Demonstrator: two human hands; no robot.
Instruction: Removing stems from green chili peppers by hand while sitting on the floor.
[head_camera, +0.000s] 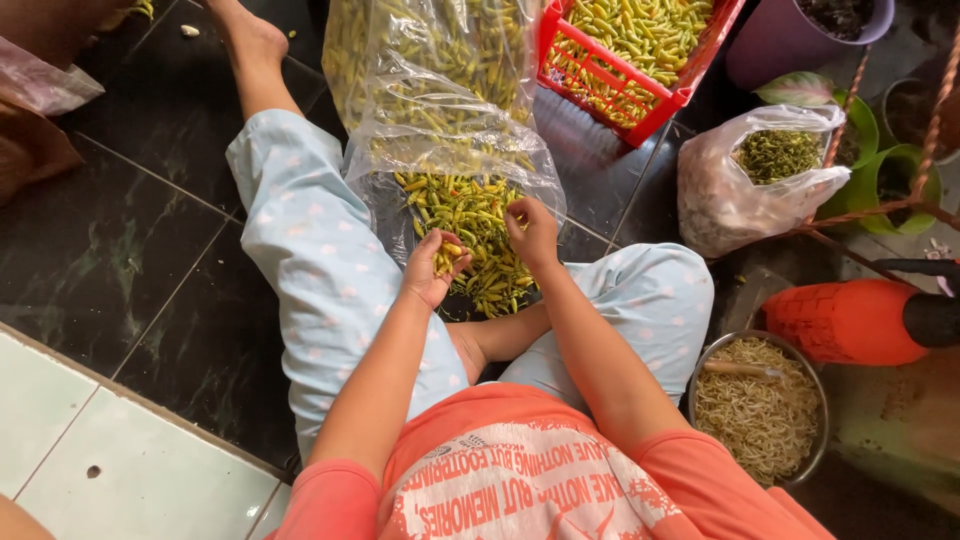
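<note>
A pile of small yellow-green chilli peppers (478, 235) spills from a clear plastic bag (430, 90) onto the dark floor between my legs. My left hand (432, 268) is cupped at the pile's left edge with a few chillies held in its palm. At the pile's upper right, my right hand (533, 232) has its fingers curled down, pinching a chilli. I sit on the floor in light blue patterned trousers (310, 260) and an orange shirt.
A red plastic crate (640, 95) of chillies stands behind the bag. A clear bag of green stems (745, 180) sits to the right. A metal bowl of pale sprouts (760, 405) is by my right knee, beside an orange container (850, 320). Potted plants (880, 170) stand far right.
</note>
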